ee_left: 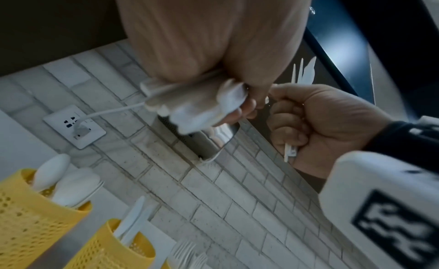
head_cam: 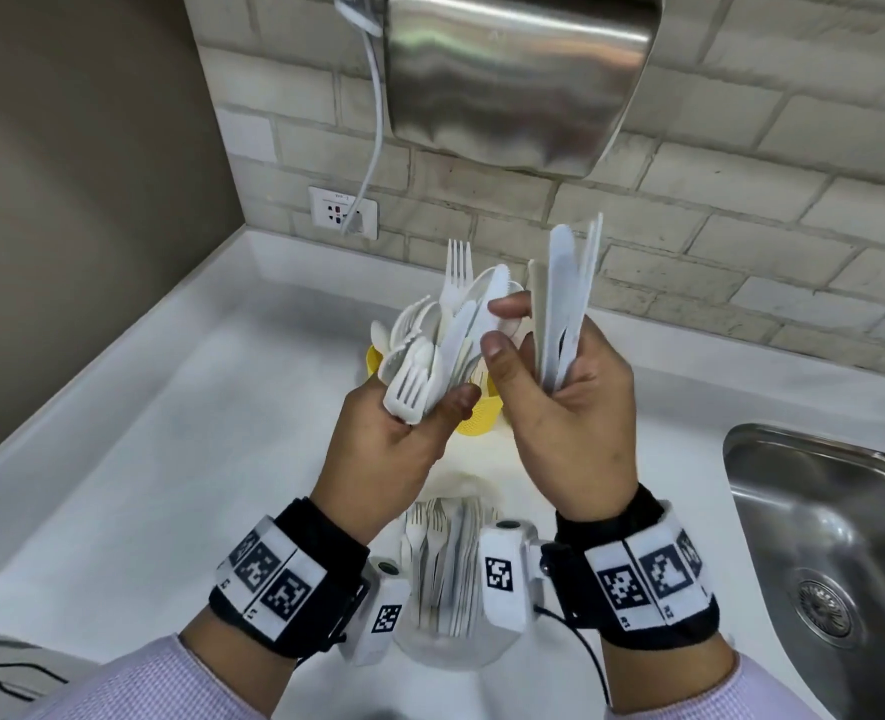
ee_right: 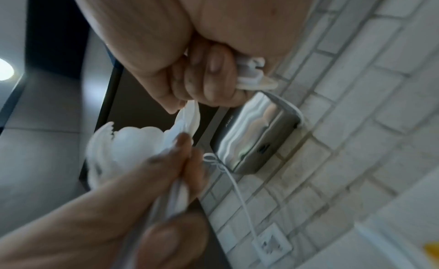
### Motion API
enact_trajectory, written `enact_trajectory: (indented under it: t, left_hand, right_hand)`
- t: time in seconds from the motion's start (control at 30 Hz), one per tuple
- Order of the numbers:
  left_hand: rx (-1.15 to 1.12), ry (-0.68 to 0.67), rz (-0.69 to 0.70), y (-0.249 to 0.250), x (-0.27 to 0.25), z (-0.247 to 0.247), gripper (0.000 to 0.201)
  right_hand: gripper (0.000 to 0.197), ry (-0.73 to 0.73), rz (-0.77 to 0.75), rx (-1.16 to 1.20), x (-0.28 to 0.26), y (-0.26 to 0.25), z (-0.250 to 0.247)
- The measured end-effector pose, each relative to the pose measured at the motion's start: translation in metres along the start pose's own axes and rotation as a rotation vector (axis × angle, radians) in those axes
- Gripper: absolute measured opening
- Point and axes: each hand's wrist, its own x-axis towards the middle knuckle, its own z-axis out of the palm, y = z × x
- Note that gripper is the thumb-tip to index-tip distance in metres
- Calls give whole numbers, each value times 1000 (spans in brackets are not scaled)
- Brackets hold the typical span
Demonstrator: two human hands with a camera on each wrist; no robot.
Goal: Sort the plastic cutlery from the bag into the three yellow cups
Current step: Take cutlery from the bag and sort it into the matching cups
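My left hand (head_cam: 430, 407) grips a mixed bundle of white plastic cutlery (head_cam: 432, 345), forks, spoons and knives fanned upward. My right hand (head_cam: 513, 345) holds a few white knives (head_cam: 567, 298) upright in its curled fingers. Its thumb and forefinger reach toward a knife in the left bundle. Behind the hands stand the yellow perforated cups (head_cam: 476, 415), mostly hidden. In the left wrist view one cup (ee_left: 28, 213) holds spoons, a second cup (ee_left: 106, 246) holds knives, and forks (ee_left: 185, 254) show at the bottom edge. The clear bag (head_cam: 445, 574) with more cutlery lies between my wrists.
A steel sink (head_cam: 819, 511) is set into the white counter (head_cam: 170, 459) at the right. A metal dryer (head_cam: 518, 80) hangs on the tiled wall above the cups. Its white cable runs to a wall socket (head_cam: 344, 213). A wall closes the left side.
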Motion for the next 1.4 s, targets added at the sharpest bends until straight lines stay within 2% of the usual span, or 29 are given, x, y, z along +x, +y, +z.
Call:
enact_trajectory:
  t: [0.13,0.23,0.3,0.4,0.63,0.73,0.83,0.97,1.07,1.13,1.27,1.4]
  left_hand:
    - [103,28,15,-1,-1,-1,13]
    - [170,53,54,0,0,0,17]
    - [208,62,71,1,1,-2,14]
    - [259,58,90,0,2,-2,17]
    - [283,55,63,-4,0,-3,18]
    - [270,49,67,-2,0,-5,22]
    - [252,37,69,-1,-1,-3,22]
    - [270,34,89,-5,-1,-3,23]
    - [309,33,93,-7,-1,-4,26]
    - [310,31,74,-8,-1,-4,25]
    - [334,24,107,-9,-1,-7,33]
    - [358,-16,118,-7,-1,-5,35]
  right_hand:
    - [25,-75,-80,-303,14,-4,-16]
    - [24,-141,-180,-524,24,-6,-19]
    - [21,-145,-257,-600,26,-4,-20]
    - [25,-149,-294,-649,26,2,-20]
    - [12,-119,-237,-597,18,13,-14]
    - [4,-140,-159,-587,21,16,-15]
    - [5,-210,-45,-445,24,16,-15]
    - [9,-188,60,-214,27,15,-14]
    - [3,-214,96,-253,27,16,-12]
    - [6,-239,109,-320,26,17,-11]
    - [4,-265,202,-250,27,15,-11]
    - [16,-257,230,-208,27,17,-8]
